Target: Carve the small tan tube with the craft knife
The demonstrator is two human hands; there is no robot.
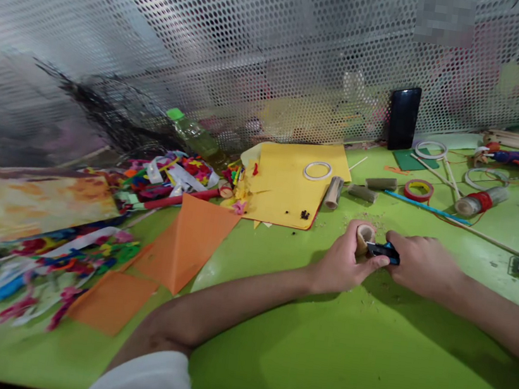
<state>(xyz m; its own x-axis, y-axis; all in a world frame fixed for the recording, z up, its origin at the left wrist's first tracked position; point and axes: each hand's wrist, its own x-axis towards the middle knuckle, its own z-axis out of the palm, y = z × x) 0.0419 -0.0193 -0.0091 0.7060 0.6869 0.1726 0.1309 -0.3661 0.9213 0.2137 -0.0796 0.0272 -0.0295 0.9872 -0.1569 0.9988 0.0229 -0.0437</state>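
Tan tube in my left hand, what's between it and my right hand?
In the head view, a blue-and-black cutter lies there, gripped in the right hand, its front end at the tan tube, with the left hand's thumb alongside.

Left grip (pixel 340 261) around short tan tube (pixel 362 239), right grip (pixel 423 262) on dark cutter (pixel 384 252), green table (pixel 277 350)

Holds the left arm (pixel 246 298) bent at the elbow (pixel 174 330) and the right forearm (pixel 497 315) slanting in from the side, with left hand (pixel 343 260) close beside right hand (pixel 418 260), both with curled fingers.
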